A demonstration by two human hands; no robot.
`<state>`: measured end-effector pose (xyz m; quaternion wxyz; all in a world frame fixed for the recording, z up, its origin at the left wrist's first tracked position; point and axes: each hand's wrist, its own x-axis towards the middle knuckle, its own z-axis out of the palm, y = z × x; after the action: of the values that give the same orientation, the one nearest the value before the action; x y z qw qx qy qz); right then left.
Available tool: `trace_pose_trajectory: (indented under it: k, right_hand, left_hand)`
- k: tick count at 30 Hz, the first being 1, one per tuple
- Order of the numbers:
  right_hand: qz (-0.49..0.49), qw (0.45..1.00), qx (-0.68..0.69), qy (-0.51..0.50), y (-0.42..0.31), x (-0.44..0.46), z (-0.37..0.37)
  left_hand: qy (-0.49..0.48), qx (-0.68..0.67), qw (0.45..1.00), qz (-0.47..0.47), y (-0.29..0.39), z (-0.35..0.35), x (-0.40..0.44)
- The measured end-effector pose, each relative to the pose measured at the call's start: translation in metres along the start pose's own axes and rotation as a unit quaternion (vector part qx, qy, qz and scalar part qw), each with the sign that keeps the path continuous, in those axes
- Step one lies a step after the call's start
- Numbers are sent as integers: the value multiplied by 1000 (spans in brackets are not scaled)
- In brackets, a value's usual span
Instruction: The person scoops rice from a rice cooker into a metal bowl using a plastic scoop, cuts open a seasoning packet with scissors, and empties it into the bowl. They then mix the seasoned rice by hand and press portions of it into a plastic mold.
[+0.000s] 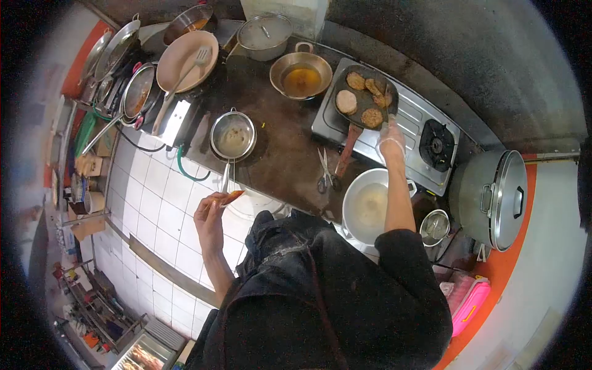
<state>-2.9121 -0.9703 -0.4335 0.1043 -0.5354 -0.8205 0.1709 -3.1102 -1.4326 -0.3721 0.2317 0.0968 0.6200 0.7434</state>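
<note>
Left grip (210, 214) pinching reddish-brown piece (232, 198); right grip (390, 142) unclear, at pan (361, 99); dark counter (280, 139), white floor tiles (165, 213).

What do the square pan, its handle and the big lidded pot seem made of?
Square pan: probably coated metal, from its dull, dark surface. Handle: likely wood, reddish-brown and dull, though plastic is possible. Lidded pot: perhaps aluminium, silvery-grey with soft sheen.

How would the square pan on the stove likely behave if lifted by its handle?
The square pan would probably feel front-heavy, as the patties lie well away from the long handle's free end. They look loose, so they might slide if it tilts. Its wide body should stay stiff.
</note>
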Motion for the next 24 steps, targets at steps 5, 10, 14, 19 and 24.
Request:
trace_pose_trajectory:
  k: [5,10,14,19,24]
  right_hand:
    - [90,995,26,-18,-19,-3,-7]
    - [-30,996,85,-10,-16,-1,5]
    - [-17,994,105,-3,-25,-4,6]
    - [-34,998,52,-4,6,6,28]
    - [-161,981,28,104,36,40,93]
  left_hand:
    - [3,-37,999,-23,8,0,-8]
    - [11,-51,998,-18,7,-3,-9]
    - [11,-18,1000,2,0,-7,-9]
    - [15,-44,999,-18,7,-7,-12]
    - [16,-33,999,-33,8,-6,-12]
